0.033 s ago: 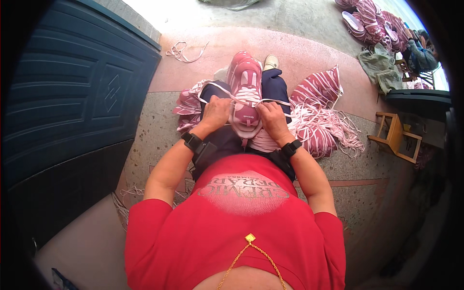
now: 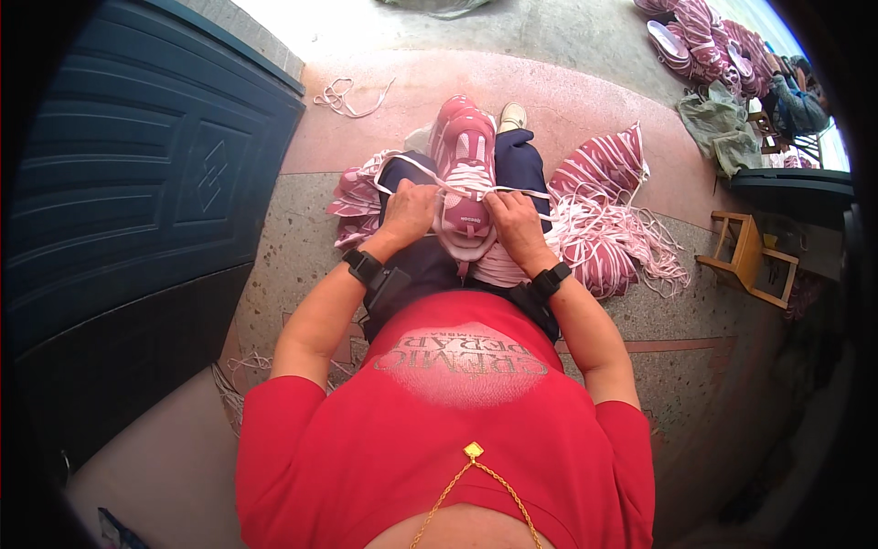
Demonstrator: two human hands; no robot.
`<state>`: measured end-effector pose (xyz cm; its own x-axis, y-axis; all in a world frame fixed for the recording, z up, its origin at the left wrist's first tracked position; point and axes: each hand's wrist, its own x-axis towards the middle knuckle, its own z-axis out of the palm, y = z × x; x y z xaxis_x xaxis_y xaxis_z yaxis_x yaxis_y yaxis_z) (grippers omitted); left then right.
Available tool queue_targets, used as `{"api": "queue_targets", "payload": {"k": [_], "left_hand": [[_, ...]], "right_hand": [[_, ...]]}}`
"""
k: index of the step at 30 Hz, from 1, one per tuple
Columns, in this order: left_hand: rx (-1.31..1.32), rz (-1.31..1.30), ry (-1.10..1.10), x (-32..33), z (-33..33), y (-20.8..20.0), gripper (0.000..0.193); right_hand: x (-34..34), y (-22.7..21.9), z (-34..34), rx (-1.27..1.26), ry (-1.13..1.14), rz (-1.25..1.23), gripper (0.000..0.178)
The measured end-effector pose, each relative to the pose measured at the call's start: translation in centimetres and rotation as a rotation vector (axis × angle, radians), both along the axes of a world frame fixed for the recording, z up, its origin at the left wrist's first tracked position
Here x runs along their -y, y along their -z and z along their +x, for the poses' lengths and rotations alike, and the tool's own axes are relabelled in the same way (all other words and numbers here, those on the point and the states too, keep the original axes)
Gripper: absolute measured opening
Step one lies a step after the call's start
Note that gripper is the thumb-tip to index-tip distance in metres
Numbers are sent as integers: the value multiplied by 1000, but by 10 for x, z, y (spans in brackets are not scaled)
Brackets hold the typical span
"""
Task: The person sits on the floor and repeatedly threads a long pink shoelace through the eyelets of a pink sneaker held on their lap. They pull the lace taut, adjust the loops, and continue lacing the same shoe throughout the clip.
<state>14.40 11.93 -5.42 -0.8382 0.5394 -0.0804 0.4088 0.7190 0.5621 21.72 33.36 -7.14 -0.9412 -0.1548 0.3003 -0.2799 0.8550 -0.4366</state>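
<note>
A pink sneaker (image 2: pixel 465 146) with white laces rests between my thighs, its toe pointing away and its opening toward me. My left hand (image 2: pixel 412 212) is closed in a pinch on a white shoelace (image 2: pixel 421 166) at the shoe's left side. On the other side my right hand (image 2: pixel 517 222) also pinches a shoelace, close against the upper lace rows. Lace ends trail out past both hands over my dark trousers. The fingertips are partly hidden, so the exact grip is hard to see. The tongue (image 2: pixel 465 218) lies between the two hands.
Pink-and-white shoe uppers with tangled laces (image 2: pixel 608 224) lie at my right, and more uppers (image 2: pixel 350 209) at my left. A loose lace (image 2: pixel 352 99) is on the floor ahead. A dark blue door (image 2: pixel 155 165) stands left; a wooden stool (image 2: pixel 745 258) is at right. Another person (image 2: pixel 800 101) is far right.
</note>
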Motion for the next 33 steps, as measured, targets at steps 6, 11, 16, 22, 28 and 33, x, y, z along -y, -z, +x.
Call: {"api": "queue_targets", "payload": {"k": [6,11,16,22,28,33], "left_hand": [[-16,1,16,-2,-1,4,21],[-22,-16,44,-2,-2,7,21],[-28,15,29,3,0,8,21],[-12,15,37,1,-1,4,21],[78,-6,43,1,-5,1,24],[25,19,57,8,-6,9,21]], "right_hand": [[6,-20,-14,-122,-5,187,11],[-29,-46,-20,-295,241,-437,12],[-154,-233,-7,-887,618,-1072,22],[-84,-145,-33,-231,548,-1152,15],[61,-28,-36,392,106,-436,23],[65,-13,-27,332,128,-100,15]]}}
